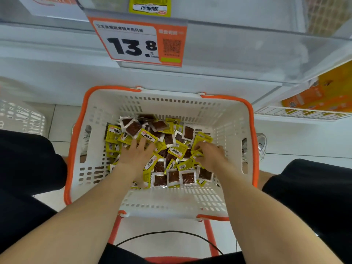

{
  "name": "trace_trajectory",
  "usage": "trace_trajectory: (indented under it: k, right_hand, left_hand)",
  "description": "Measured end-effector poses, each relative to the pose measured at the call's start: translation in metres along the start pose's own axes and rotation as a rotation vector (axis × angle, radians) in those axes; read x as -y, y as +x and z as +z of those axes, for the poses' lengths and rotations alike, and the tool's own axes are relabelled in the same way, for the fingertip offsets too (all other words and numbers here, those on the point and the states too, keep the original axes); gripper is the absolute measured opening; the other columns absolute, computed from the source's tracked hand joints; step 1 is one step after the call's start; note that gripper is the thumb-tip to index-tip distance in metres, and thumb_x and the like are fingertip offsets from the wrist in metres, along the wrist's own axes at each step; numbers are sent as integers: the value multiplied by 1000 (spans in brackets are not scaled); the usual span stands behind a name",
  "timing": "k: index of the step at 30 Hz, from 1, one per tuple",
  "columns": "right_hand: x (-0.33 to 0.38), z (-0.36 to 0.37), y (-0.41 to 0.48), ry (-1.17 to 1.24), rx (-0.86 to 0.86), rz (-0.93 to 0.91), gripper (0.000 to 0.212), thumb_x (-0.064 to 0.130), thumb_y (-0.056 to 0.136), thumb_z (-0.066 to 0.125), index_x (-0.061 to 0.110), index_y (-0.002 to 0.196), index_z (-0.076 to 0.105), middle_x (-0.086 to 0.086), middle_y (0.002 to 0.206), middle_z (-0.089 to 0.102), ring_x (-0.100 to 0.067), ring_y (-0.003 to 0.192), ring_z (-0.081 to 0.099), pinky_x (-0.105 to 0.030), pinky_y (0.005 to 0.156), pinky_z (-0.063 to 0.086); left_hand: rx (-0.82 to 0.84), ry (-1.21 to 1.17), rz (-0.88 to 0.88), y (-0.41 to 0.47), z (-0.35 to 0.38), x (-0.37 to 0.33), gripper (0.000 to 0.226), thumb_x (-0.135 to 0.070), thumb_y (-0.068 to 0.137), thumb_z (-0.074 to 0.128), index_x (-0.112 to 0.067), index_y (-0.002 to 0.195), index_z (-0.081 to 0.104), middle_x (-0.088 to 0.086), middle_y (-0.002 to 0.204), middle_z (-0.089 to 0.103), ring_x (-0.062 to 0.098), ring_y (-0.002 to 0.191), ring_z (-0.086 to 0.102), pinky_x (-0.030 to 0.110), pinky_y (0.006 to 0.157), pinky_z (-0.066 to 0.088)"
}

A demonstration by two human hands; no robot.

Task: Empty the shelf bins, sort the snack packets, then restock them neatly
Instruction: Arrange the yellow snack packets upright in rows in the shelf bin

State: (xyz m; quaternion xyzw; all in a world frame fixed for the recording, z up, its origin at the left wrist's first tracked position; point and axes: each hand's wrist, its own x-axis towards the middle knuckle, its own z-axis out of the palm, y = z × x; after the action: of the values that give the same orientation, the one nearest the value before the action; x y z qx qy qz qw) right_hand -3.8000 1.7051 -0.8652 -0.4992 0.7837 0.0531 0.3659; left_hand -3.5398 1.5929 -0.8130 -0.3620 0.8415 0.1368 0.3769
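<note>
A white shopping basket with an orange rim (224, 119) stands on the floor between my knees. Several small snack packets (172, 143), yellow-fronted with clear brown-filled backs, lie heaped in it. My left hand (137, 153) rests flat on the left of the heap, fingers spread and straight. My right hand (208, 155) is over the right of the heap, its fingers curled around a few yellow packets (199, 144). A clear shelf bin (238, 52) with an orange 13.8 price tag (139, 41) is above the basket.
A second white basket (22, 117) stands at the left. A yellow and orange shelf section (322, 96) is at the right. One yellow packet (150, 5) shows in the bin at top. The orange basket handle (209, 237) hangs toward me.
</note>
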Motion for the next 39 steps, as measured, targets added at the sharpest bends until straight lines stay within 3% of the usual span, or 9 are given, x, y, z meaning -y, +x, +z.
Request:
trace_trajectory:
  k: [3, 7, 13, 17, 19, 22, 27, 33, 39]
  right_hand:
    - [12, -19, 8, 302, 34, 25, 36, 37, 96, 72, 20, 126, 64, 8, 114, 61, -22, 108, 62, -36, 92, 48]
    - [41, -38, 12, 557, 112, -9, 82, 81, 77, 66, 24, 137, 62, 7, 121, 63, -15, 101, 64, -40, 90, 57]
    - [73, -30, 0, 619, 224, 20, 74, 48, 90, 77, 29, 154, 46, -7, 155, 49, -25, 125, 61, -39, 99, 54]
    - [84, -32, -8, 929, 243, 123, 90, 24, 79, 89, 24, 155, 41, -8, 138, 56, -25, 120, 66, -53, 105, 54]
    - [90, -43, -5, 1149, 266, 108, 94, 19, 69, 93, 21, 151, 46, -14, 140, 59, -31, 112, 72, -58, 100, 56]
    - [110, -71, -12, 1363, 210, 5, 56, -8, 89, 73, 16, 137, 58, -20, 123, 72, -35, 102, 75, -56, 87, 61]
    - [142, -95, -31, 1348, -18, -60, 42, -2, 98, 64, 19, 134, 61, -11, 119, 75, -29, 105, 75, -53, 94, 60]
    - [149, -102, -62, 1142, -96, -131, 22, 25, 103, 65, 29, 125, 62, 2, 118, 73, -14, 100, 74, -24, 75, 60]
    - [134, -128, -74, 1094, -166, -121, 21, 30, 105, 62, 15, 116, 71, -13, 106, 77, -35, 99, 74, -54, 90, 61]
  left_hand:
    - [6, -125, 9, -4, 5, 7, 134, -28, 44, 107, -28, 145, 19, 10, 147, 24, 38, 131, 44, 53, 96, 56]
    - [18, -362, 39, -5, 4, 18, 109, -18, 66, 99, -22, 152, 32, 9, 146, 47, 34, 126, 57, 43, 94, 54]
    - [70, -597, 1, -6, 9, 28, 84, -29, 91, 81, -19, 161, 36, 7, 162, 41, 29, 145, 45, 38, 113, 43]
    - [13, -998, -51, -11, -9, 32, 77, -32, 101, 69, -19, 165, 27, 6, 168, 33, 31, 152, 35, 41, 117, 38]
    - [-17, -1202, -40, -15, -21, 33, 56, -35, 102, 67, -22, 153, 48, 5, 154, 54, 36, 142, 48, 51, 113, 43]
    - [-30, -1532, 15, -29, -43, 29, 24, -41, 105, 61, -28, 122, 71, -2, 125, 74, 28, 122, 66, 58, 107, 50]
    - [72, -2081, 172, -49, -79, 16, 35, -36, 110, 50, -18, 133, 68, 15, 130, 72, 38, 119, 68, 56, 107, 51]
    - [-56, -1876, 273, -63, -89, 15, 28, -20, 101, 68, -17, 129, 70, 17, 119, 75, 36, 107, 73, 54, 101, 56]
    - [-62, -1881, 311, -75, -103, 14, 34, -19, 100, 68, -16, 134, 63, 13, 121, 76, 30, 110, 74, 45, 87, 62]
